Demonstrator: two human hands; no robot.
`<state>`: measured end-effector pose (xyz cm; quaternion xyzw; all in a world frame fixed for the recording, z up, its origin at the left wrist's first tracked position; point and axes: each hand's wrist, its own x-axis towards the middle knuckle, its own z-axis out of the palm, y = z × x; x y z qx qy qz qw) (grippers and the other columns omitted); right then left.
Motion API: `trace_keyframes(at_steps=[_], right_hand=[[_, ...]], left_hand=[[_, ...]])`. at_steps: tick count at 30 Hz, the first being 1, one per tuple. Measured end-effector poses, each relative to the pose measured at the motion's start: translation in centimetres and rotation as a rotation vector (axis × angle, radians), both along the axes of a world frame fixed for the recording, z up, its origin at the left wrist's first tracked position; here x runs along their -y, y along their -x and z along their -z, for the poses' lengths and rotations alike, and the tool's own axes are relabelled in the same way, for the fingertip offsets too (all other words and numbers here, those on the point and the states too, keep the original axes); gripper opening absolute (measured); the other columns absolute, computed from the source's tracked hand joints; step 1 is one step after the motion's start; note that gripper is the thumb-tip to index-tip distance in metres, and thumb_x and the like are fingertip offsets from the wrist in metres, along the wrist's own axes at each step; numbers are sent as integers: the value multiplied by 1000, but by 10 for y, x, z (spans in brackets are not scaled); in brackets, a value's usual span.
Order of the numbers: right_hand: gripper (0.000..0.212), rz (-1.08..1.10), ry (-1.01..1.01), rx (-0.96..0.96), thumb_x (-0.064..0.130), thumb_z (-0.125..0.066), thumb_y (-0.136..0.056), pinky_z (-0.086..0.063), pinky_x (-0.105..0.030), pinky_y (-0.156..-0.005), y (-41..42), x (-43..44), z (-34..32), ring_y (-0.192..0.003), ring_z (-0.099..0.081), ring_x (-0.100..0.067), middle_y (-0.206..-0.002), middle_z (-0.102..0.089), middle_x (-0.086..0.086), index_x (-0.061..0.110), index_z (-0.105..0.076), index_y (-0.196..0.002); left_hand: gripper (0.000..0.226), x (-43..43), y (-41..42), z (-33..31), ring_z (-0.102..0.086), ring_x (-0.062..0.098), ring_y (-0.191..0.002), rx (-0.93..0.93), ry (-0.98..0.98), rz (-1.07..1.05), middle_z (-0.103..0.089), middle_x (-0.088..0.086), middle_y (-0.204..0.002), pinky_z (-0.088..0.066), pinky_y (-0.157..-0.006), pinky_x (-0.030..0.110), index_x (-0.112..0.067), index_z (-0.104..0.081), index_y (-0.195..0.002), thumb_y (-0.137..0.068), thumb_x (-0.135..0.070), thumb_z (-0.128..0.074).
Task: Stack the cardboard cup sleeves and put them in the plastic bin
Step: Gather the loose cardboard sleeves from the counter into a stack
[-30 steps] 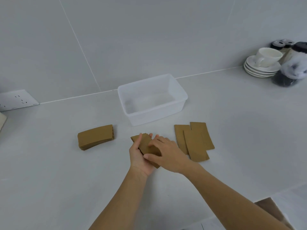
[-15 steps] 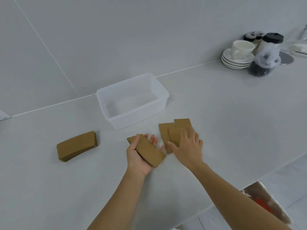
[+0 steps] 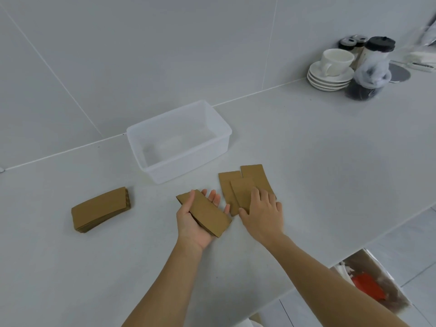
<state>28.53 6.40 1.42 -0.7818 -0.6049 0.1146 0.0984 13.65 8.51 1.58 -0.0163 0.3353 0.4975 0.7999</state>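
Note:
My left hand [image 3: 192, 224] lies palm up on the white counter and holds a small stack of brown cardboard sleeves [image 3: 207, 213] across its palm. My right hand [image 3: 264, 214] rests fingers spread on top of three loose overlapping sleeves [image 3: 238, 185] just to the right. A thicker stack of sleeves [image 3: 101, 208] lies on the counter to the left. The clear plastic bin [image 3: 141, 143] stands with nothing in it behind my hands, near the wall.
At the back right stand a white cup on stacked saucers [image 3: 330, 72], a dark-lidded jar [image 3: 370, 69] and small shakers [image 3: 349, 43]. The counter's edge [image 3: 354, 251] runs along the right, with an open box [image 3: 370, 286] on the floor below.
My right hand left the stack in my left hand and moved right onto the three loose sleeves. The view has shifted to the right.

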Motion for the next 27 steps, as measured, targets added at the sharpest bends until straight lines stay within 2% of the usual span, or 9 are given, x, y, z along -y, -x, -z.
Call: trace_keyframes(at_steps=[6, 10, 11, 16, 18, 21, 24, 27], right_hand=[[46, 33, -8, -274, 31, -56, -80, -32, -38, -99, 1, -8, -27, -117, -42, -26, -123, -52, -8, 12, -45, -120], [51, -49, -101, -468, 33, -60, -79, -33, -35, -98, 17, -9, -52, -115, -42, -22, -123, -52, -5, 13, -45, -124], [50, -91, -122, -491, 33, -60, -79, -34, -34, -98, 23, -8, -57, -114, -42, -21, -122, -52, -4, 14, -46, -123], [44, -324, -154, -475, 29, -59, -80, -29, -30, -100, 47, -3, -63, -117, -41, -18, -125, -52, -1, 17, -49, -121], [44, -362, -139, -473, 28, -58, -80, -28, -30, -101, 53, -2, -60, -119, -40, -18, -129, -50, -1, 17, -49, -121], [45, -398, -100, -459, 27, -57, -79, -25, -30, -101, 59, -1, -53, -123, -38, -20, -136, -46, -2, 18, -49, -122], [43, -419, -57, -442, 32, -57, -79, -31, -34, -98, 64, 2, -47, -116, -42, -21, -125, -51, -2, 19, -51, -120], [44, -440, -22, -426, 36, -56, -81, -31, -35, -98, 66, 4, -44, -113, -43, -20, -122, -52, -1, 20, -51, -121]], left_hand=[[53, -1, 2, -6, -71, 26, -88, 11, -6, 12, -74, 11, -96, -50, -86, 55, -13, -65, -108, -63, -39, -75], [59, -2, 4, -11, -69, 27, -95, -10, -26, 33, -73, 11, -105, -57, -68, 48, -13, -64, -114, -66, -47, -72], [58, -2, 5, -12, -69, 29, -96, -25, -40, 53, -72, 10, -106, -57, -68, 46, -14, -64, -113, -68, -50, -70], [50, -1, 10, -15, -68, 28, -98, -30, -140, 80, -74, 7, -102, -54, -83, 43, -17, -75, -96, -67, -56, -64], [48, 0, 13, -17, -69, 26, -95, -12, -158, 62, -75, 5, -98, -56, -81, 41, -17, -76, -92, -68, -57, -63], [55, 2, 17, -17, -67, 27, -100, 10, -167, 46, -72, 9, -107, -57, -78, 40, -14, -72, -101, -67, -57, -66], [55, 3, 19, -17, -66, 28, -104, -44, -161, 15, -68, 12, -116, -58, -75, 39, -14, -66, -106, -64, -49, -72], [52, 6, 21, -14, -65, 29, -105, -61, -128, 7, -68, 11, -118, -58, -74, 40, -14, -64, -109, -65, -42, -73]])
